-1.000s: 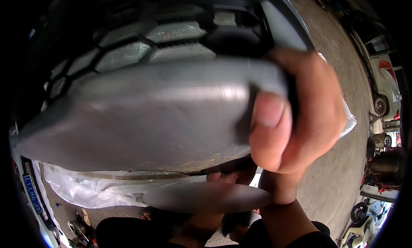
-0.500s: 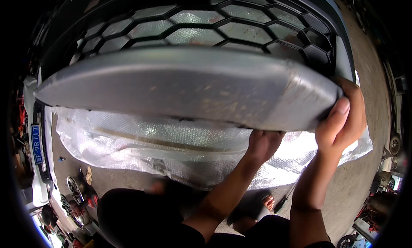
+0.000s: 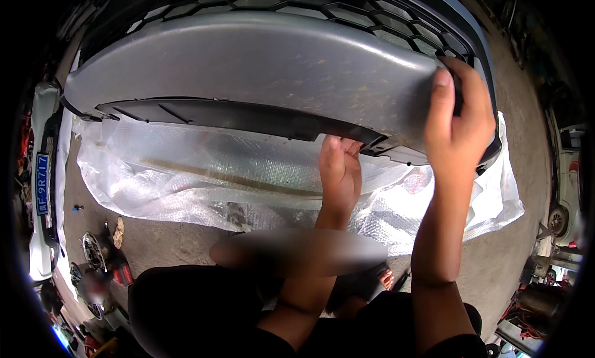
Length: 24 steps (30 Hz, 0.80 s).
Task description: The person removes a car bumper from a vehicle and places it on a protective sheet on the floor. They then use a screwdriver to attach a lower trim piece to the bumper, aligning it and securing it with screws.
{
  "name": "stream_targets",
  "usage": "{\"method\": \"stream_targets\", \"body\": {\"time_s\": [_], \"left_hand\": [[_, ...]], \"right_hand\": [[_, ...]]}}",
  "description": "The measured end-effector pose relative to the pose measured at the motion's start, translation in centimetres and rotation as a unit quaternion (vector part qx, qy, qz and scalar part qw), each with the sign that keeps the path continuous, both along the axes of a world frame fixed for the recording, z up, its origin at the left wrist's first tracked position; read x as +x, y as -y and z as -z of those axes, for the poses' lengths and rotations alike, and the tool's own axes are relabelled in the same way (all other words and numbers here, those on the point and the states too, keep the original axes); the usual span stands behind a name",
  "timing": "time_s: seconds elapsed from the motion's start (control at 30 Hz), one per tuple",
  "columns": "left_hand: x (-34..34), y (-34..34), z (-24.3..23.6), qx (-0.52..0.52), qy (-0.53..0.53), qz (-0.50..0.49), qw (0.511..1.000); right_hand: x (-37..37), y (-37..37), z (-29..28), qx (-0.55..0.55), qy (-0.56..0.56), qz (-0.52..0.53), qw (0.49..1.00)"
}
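Observation:
A long grey bumper trim panel (image 3: 248, 67), scuffed and scratched, stretches across the front of a car bumper. Along its lower side runs a black plastic strip (image 3: 229, 117) with ribs and tabs. My right hand (image 3: 458, 119) grips the panel's right end, thumb on the grey face and fingers round the edge. Lower and further left, my left hand (image 3: 341, 172) is closed at the black strip's bottom edge, palm up, its fingertips partly hidden by it. Behind the panel's top edge shows the bumper's black honeycomb grille (image 3: 353, 14).
Bubble wrap (image 3: 260, 153) lies under the bumper on the concrete floor (image 3: 167, 234). Another bumper with a blue licence plate (image 3: 42, 184) stands at the left, near loose metal parts (image 3: 94, 253). Clutter lines the right edge, with a vehicle wheel (image 3: 558, 220).
The panel has tilted and shifted up and away, uncovering the black strip on its lower side. My right hand rose with it; my left hand moved left and turned palm up.

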State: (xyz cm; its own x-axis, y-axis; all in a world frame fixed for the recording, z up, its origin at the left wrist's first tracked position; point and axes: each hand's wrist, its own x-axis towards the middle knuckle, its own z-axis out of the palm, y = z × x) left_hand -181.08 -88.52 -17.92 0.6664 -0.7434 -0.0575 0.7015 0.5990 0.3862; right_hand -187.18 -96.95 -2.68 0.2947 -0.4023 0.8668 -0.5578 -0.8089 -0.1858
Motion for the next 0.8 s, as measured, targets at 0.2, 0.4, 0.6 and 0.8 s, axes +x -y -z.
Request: {"method": "stream_targets", "body": {"time_s": [0.2,0.4,0.6,0.8], "left_hand": [[1.6,1.5,5.1,-0.109,-0.036,0.122,0.986],[2.7,1.7,1.5,-0.092,-0.053,0.144,0.984],[2.4,1.7,1.3,-0.108,-0.048,0.145,0.982],[2.7,1.2,1.3,-0.098,-0.050,0.181,0.977]], "right_hand": [[0.5,-0.1,-1.4,-0.015,-0.194,0.108,0.975],[0.1,1.1,-3.4,-0.084,-0.317,-0.060,0.943],[-0.2,0.9,-3.4,-0.018,-0.309,-0.052,0.949],[0.1,0.0,-2.5,-0.034,-0.272,0.026,0.961]]}}
